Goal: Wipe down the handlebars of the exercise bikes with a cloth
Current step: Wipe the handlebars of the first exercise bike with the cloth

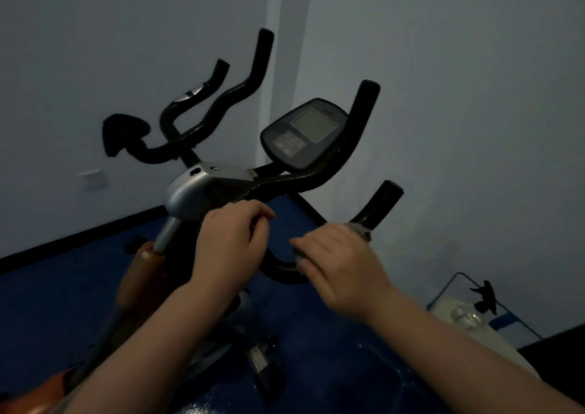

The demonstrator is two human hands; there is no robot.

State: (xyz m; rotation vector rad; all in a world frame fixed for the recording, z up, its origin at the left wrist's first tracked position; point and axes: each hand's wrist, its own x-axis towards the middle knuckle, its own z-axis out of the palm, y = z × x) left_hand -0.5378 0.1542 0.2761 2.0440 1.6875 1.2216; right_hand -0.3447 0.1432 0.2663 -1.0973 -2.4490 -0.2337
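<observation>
An exercise bike stands in front of me with black curved handlebars [364, 122] and a grey console [304, 133] between them. My left hand [231, 242] grips the handlebar near the silver stem cover [190, 192]. My right hand [338, 264] curls round the near right grip, and a small grey piece shows under its fingers [361, 231]; I cannot tell whether this is a cloth or the grip's metal sensor plate. The grip's black end [383, 201] sticks up past that hand. The left-side bars [234, 93] rise behind, with a black pad [123, 131] at far left.
The bike's orange frame [139, 274] and pedal area drop toward a blue floor [316, 366]. Pale walls meet in a corner right behind the bike. A wire rack with a plastic bottle [465, 315] stands at lower right.
</observation>
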